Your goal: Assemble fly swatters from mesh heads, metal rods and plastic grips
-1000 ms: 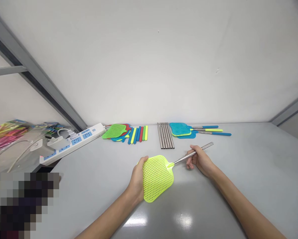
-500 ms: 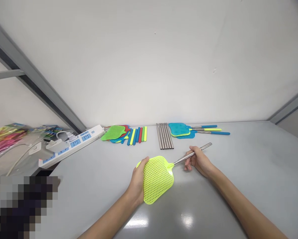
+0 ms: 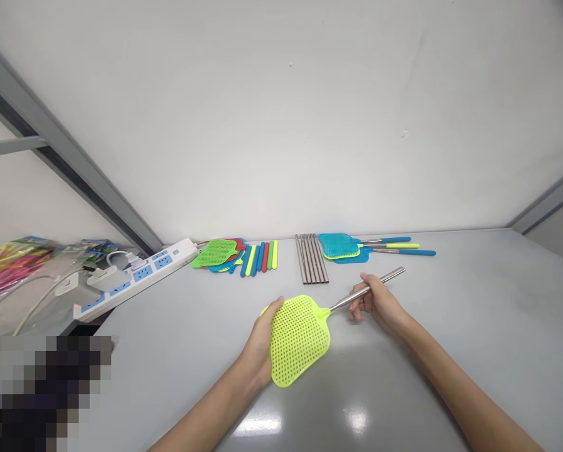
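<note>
A yellow-green fly swatter head [image 3: 300,340], full of small holes, is gripped at its left edge by my left hand [image 3: 261,348]. The thumb lies on top and the other fingers are hidden beneath. A metal rod [image 3: 388,277] joins the neck of the head and slants up to the right. My right hand [image 3: 375,301] is closed around the middle of that rod, thumb over it. Beyond my hands lie a row of bare metal rods [image 3: 312,258] and a row of coloured handle grips [image 3: 261,257] in blue, yellow, red and green.
Loose swatter heads [image 3: 216,253] are piled at the back left. Swatters with handles [image 3: 340,245] lie at the back right. A white power strip [image 3: 154,267] with plugs and cables runs along the left, beside plastic-wrapped packs [image 3: 22,260]. A wall closes off the back.
The metal rod and my right hand have shifted very slightly to the right. Both hands keep their holds on the swatter.
</note>
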